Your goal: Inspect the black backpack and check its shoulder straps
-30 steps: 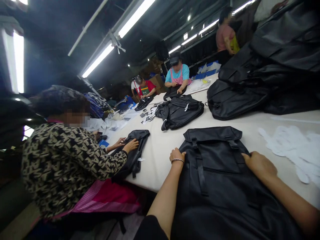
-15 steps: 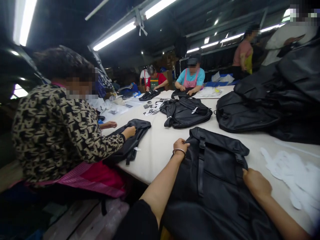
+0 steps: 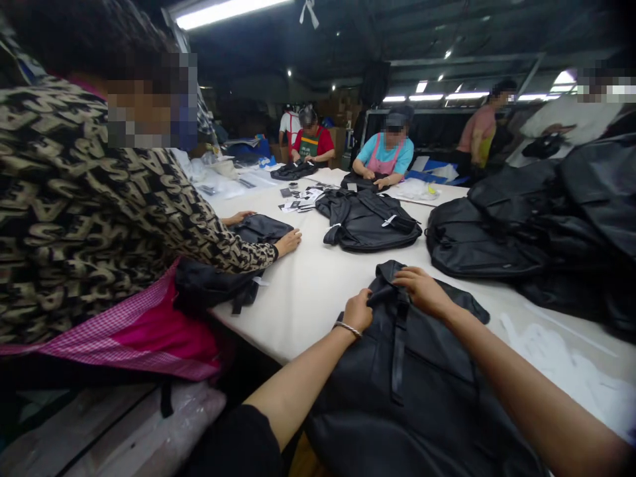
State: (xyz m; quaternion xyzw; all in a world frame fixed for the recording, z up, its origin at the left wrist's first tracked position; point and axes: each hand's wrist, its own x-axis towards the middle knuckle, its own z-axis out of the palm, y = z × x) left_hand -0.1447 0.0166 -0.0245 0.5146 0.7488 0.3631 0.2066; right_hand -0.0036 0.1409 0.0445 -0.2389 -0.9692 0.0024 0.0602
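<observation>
Fingers of left hand curled, pinching top-left corner of flat black coated-fabric backpack; right hand w/ fingers loosely together, gripping top flap edge just beside it. Backpack lying on near edge of long cream-covered worktable, lower part hanging toward wearer; likely light, soft, floppy, smooth and a bit slick, so best gripped at flap hem or webbing strap, not mid-panel. Beyond: co-worker in patterned top at left handling another black bag, more black backpacks mid-table, big pile at right.
</observation>
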